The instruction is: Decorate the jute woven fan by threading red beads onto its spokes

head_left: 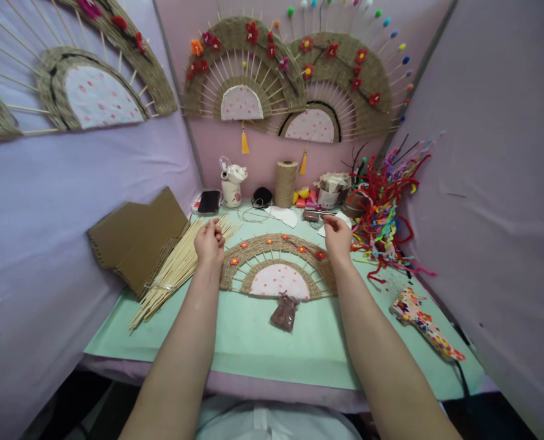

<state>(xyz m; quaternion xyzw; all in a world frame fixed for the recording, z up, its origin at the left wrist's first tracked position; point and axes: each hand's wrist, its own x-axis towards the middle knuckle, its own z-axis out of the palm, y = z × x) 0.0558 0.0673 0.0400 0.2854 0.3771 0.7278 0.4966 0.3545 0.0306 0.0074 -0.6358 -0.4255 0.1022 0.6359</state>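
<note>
My left hand (210,242) is raised above the left end of a fan-shaped twine weaving (279,243), its fingers curled together. At the weaving's right end, my right hand (337,237) has thumb and fingers pinched. What either hand holds, if anything, is too small to make out. The weaving lies on the table with small red and pink flowers on its twine band, bare sticks, and a spotted white half-circle (279,280) at its centre. A small brown drawstring pouch (285,313) touches its lower edge.
Thin wooden sticks (166,281) and cardboard (137,235) lie left. A twine spool (285,184) and white jug (232,186) stand behind. Colourful pipe cleaners (386,208) are heaped right, near a patterned glue gun (425,324) with a cord. Finished fans (239,67) hang on the walls.
</note>
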